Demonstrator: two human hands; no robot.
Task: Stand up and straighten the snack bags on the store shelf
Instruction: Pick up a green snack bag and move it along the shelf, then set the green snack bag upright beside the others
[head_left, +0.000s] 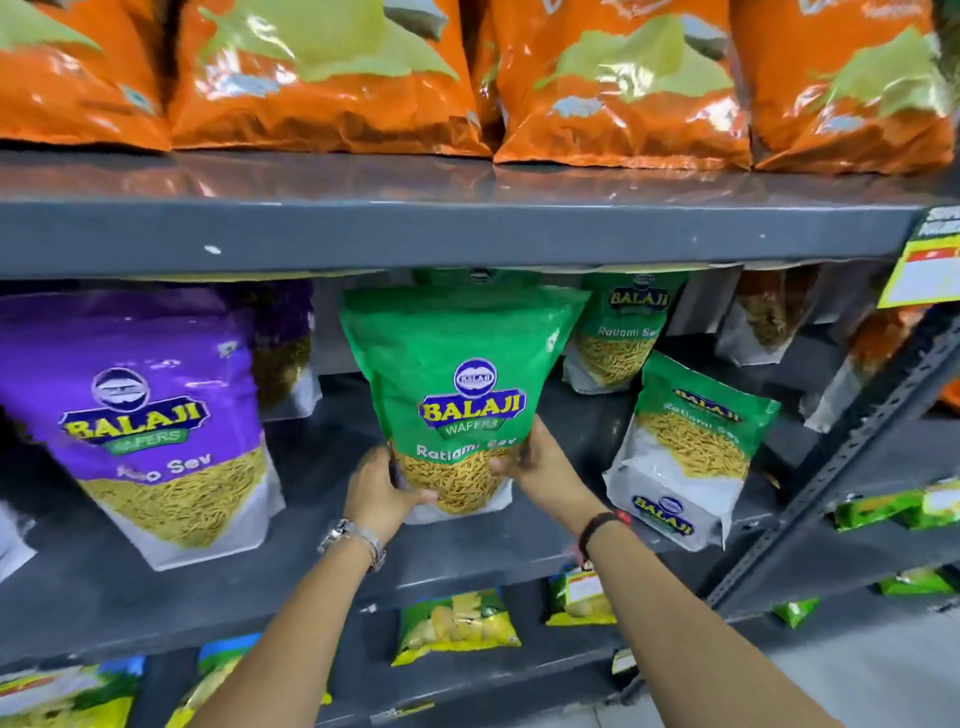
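Observation:
A large green Ratlami Sev bag stands upright at the middle of the grey shelf. My left hand grips its lower left corner and my right hand grips its lower right side. A second green bag leans tilted to the right of it. Another green bag stands further back. A big purple sev bag stands at the left, leaning slightly.
Orange bags fill the shelf above, whose grey edge overhangs the bags. A yellow price tag hangs at right. Yellow-green chip packets lie on the lower shelf. A slotted upright post bounds the right side.

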